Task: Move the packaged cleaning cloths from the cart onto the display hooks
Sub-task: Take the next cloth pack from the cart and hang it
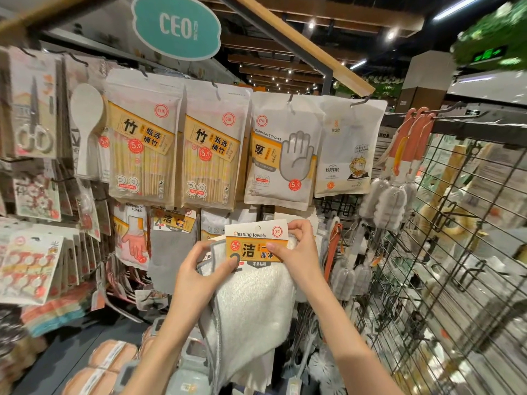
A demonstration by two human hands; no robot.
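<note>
A pack of cleaning towels (251,280) is held up at the centre of the view, slightly toward 6 o'clock, in front of a display wall of hanging goods. Its orange and white header card (255,242) is pinched at the 9 o'clock edge by the left hand (199,276), thumb on the printed face and the other fingers curled behind. The 3 o'clock end of the card is pinched by the right hand (298,246), thumb laid over the front, index finger bent across the top corner. The white cloth with its grey edging hangs down from the card toward 6 o'clock, between the two forearms. Whether the card is already on a hook cannot be told.

Directly at 12 o'clock of the pack, a bag of disposable gloves (281,152) is hung, with two bamboo stick packs (174,143) toward 10 o'clock. A grey cloth pack (171,243) is hung just beside the left hand at 9 o'clock. Bottle brushes (390,195) are suspended at 2 o'clock, next to a wire grid panel (456,252) at 3 o'clock. A teal sign (176,25) is seen at 11 o'clock.
</note>
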